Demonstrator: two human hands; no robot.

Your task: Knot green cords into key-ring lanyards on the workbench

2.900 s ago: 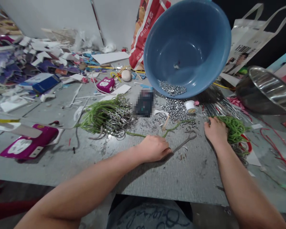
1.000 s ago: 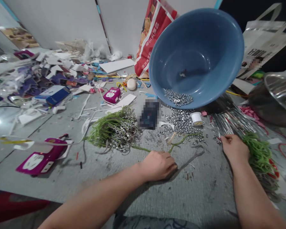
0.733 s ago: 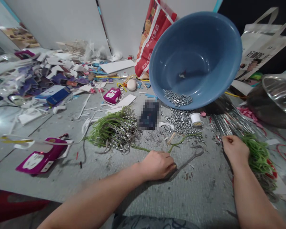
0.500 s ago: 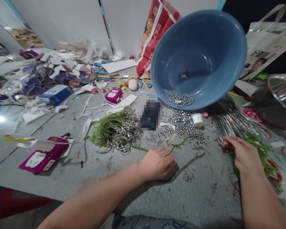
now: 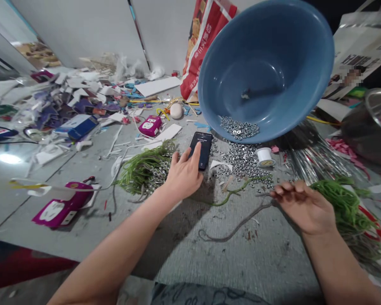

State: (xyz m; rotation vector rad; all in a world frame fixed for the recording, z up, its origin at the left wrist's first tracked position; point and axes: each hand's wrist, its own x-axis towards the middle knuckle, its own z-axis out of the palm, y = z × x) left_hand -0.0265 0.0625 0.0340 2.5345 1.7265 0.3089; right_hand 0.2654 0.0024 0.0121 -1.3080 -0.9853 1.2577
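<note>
My left hand (image 5: 183, 174) stretches forward with its fingers spread, and the fingertips rest on a black phone (image 5: 202, 149) lying on the grey table (image 5: 209, 254). My right hand (image 5: 303, 206) hovers palm down with loosely curled fingers and holds nothing; its fingertips are at the end of a grey cord (image 5: 233, 225) that snakes across the table. A single green cord (image 5: 233, 192) lies between my hands. A bundle of green cords with metal rings (image 5: 142, 169) sits left of my left hand. Another heap of green cords (image 5: 349, 207) lies just right of my right hand.
A tilted blue basin (image 5: 266, 63) holds small metal nuts, and more nuts (image 5: 241, 159) spill onto the table beside a white spool (image 5: 265, 156). A bundle of metal rods (image 5: 311, 159) and a steel bowl (image 5: 376, 123) are at the right. Pink boxes (image 5: 59, 209) and paper scraps (image 5: 66, 97) are at the left.
My left hand let go of the cords near the table's middle and reached forward onto the phone. My right hand left the green heap and moved left toward the grey cord's end.
</note>
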